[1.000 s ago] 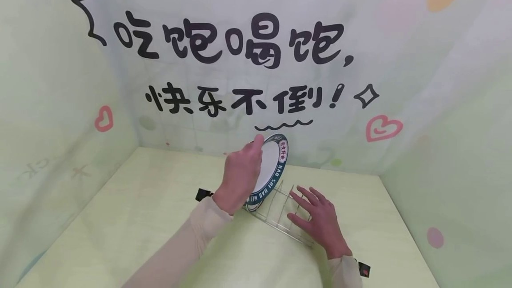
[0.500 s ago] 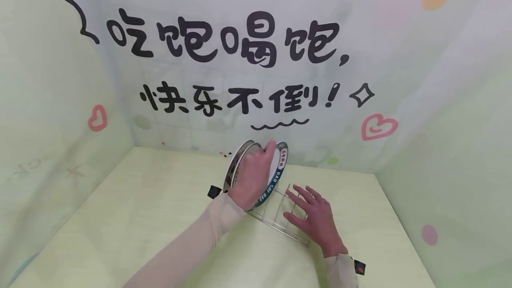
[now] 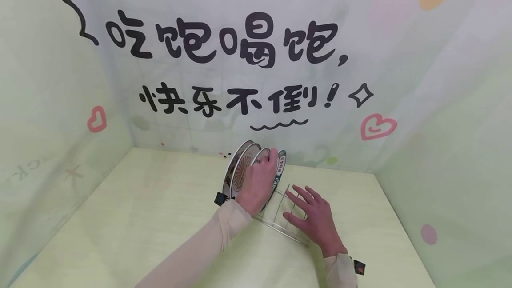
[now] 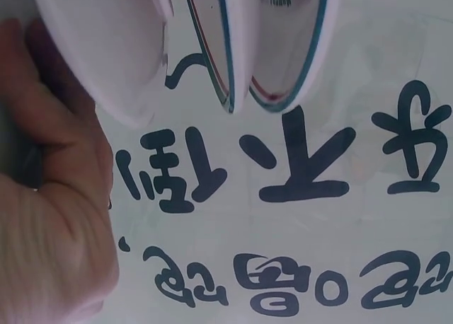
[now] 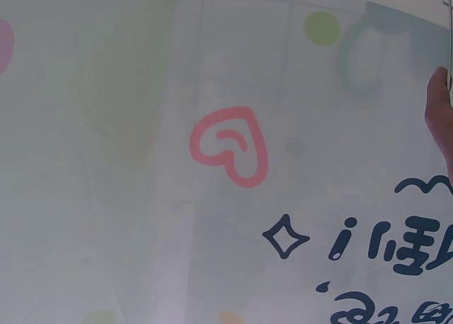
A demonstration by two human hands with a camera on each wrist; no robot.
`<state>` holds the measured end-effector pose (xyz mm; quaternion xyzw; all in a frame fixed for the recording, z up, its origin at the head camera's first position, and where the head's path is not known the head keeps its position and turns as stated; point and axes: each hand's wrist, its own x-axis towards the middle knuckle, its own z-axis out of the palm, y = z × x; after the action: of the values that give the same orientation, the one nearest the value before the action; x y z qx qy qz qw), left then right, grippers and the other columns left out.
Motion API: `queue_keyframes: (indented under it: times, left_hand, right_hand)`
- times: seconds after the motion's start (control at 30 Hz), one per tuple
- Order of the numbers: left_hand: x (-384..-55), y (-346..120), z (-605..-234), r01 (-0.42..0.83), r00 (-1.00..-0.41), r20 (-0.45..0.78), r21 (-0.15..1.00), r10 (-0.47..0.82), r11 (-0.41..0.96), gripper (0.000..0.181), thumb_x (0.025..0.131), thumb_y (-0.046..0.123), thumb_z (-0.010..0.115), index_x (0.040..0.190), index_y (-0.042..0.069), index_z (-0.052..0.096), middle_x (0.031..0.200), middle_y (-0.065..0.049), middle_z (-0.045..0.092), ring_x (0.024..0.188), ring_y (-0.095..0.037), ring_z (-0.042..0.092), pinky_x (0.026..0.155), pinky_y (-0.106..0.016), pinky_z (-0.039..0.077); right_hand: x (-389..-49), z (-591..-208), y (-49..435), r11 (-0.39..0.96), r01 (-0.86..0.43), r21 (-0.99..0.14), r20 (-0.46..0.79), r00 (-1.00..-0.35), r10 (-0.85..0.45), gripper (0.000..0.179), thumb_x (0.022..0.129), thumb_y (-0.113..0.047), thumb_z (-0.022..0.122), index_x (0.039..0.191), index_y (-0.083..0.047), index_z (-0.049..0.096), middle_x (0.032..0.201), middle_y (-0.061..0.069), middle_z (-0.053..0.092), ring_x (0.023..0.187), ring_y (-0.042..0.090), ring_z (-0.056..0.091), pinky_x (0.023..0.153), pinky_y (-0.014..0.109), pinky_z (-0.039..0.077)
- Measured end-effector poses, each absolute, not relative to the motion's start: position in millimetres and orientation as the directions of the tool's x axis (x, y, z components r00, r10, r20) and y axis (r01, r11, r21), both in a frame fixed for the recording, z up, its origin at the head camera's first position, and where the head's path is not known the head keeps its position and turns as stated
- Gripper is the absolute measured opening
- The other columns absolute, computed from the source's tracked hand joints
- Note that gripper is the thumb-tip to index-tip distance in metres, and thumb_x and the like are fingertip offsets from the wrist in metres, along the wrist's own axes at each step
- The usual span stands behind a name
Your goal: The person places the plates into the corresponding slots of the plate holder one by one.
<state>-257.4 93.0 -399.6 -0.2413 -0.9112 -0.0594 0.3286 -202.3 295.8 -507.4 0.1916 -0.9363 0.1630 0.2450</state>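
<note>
My left hand grips a round plate whose teal rim carries lettering. In the left wrist view the white back of a plate lies against that hand. The held plate stands on edge within a silver wire dish rack. To its left, other patterned plates lean in a row, partly hidden by the hand. My right hand is at the rack's right end, fingers spread and slightly bent, fingertips right at the wires. Only its edge shows in the right wrist view, beside a thin wire.
A pale wooden-look tabletop bears the rack. Behind stands a printed backdrop with black characters, and side panels rise at left and right. Small black wrist cameras sit at both cuffs.
My left hand has moved right and slightly down with the plate, lowering it into the rack. The plates to its left have come into view. The right hand has stayed at the rack.
</note>
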Motion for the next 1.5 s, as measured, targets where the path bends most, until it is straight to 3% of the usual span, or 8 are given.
queue_keyframes:
  times: [0.43,0.73,1.03,1.13,1.23,1.4,1.5]
  left_hand:
    - [-253,99,-420,0.432,-0.689,0.615,-0.077,0.383,0.899,0.045,0.083,0.002,0.079,0.109,0.003,0.042,0.076,-0.007,0.060,0.044,-0.011,0.051,0.037,-0.020,0.040]
    - [-248,93,-423,0.390,-0.745,0.548,-0.105,0.381,0.915,0.061,0.086,0.014,0.082,0.129,0.003,0.040,0.077,-0.007,0.059,0.041,-0.011,0.049,0.035,-0.020,0.034]
    - [-243,85,-417,0.410,-0.751,0.544,-0.061,0.375,0.910,0.054,0.087,0.024,0.084,0.122,0.003,0.047,0.079,-0.008,0.061,0.043,-0.014,0.051,0.035,-0.022,0.038]
    - [-242,84,-414,0.423,-0.719,0.595,-0.034,0.358,0.906,0.046,0.088,0.023,0.083,0.115,0.003,0.051,0.080,-0.008,0.061,0.049,-0.017,0.056,0.037,-0.026,0.042]
    - [-241,83,-413,0.445,-0.652,0.666,-0.053,0.363,0.894,0.040,0.088,0.023,0.082,0.111,0.004,0.056,0.085,-0.008,0.061,0.062,-0.020,0.061,0.039,-0.027,0.045]
    - [-233,77,-412,0.565,-0.495,0.780,-0.046,0.383,0.824,0.030,0.090,0.025,0.079,0.111,0.007,0.069,0.111,-0.012,0.063,0.095,-0.028,0.059,0.072,-0.033,0.055]
    - [-222,74,-416,0.657,-0.450,0.814,0.022,0.368,0.753,0.024,0.092,0.025,0.077,0.109,0.009,0.074,0.111,-0.009,0.063,0.096,-0.028,0.057,0.078,-0.037,0.051]
  right_hand:
    - [-199,-501,299,0.885,-0.420,-0.202,0.520,-0.812,-0.267,0.062,0.085,-0.047,0.081,0.141,-0.026,0.066,0.148,0.004,0.059,0.138,0.042,0.049,0.093,0.071,0.045]
    - [-198,-508,300,0.889,-0.398,-0.228,0.484,-0.838,-0.251,0.063,0.086,-0.047,0.081,0.144,-0.028,0.064,0.151,0.003,0.056,0.141,0.040,0.046,0.097,0.072,0.042]
    - [-200,-510,298,0.877,-0.429,-0.218,0.517,-0.813,-0.269,0.062,0.086,-0.047,0.081,0.143,-0.027,0.065,0.150,0.003,0.057,0.139,0.041,0.048,0.095,0.072,0.043]
    - [-200,-510,298,0.876,-0.430,-0.217,0.521,-0.810,-0.269,0.062,0.086,-0.047,0.081,0.143,-0.027,0.065,0.150,0.003,0.057,0.139,0.041,0.048,0.095,0.072,0.044]
    - [-201,-509,298,0.876,-0.433,-0.213,0.527,-0.806,-0.270,0.063,0.085,-0.047,0.082,0.142,-0.027,0.065,0.150,0.003,0.057,0.140,0.041,0.047,0.094,0.072,0.044]
    - [-201,-508,298,0.867,-0.451,-0.212,0.540,-0.793,-0.280,0.062,0.085,-0.047,0.082,0.141,-0.026,0.066,0.150,0.005,0.057,0.141,0.040,0.046,0.096,0.072,0.043]
    - [-203,-505,298,0.848,-0.466,-0.253,0.544,-0.793,-0.274,0.058,0.088,-0.044,0.079,0.141,-0.024,0.066,0.150,0.007,0.057,0.142,0.042,0.044,0.099,0.073,0.040]
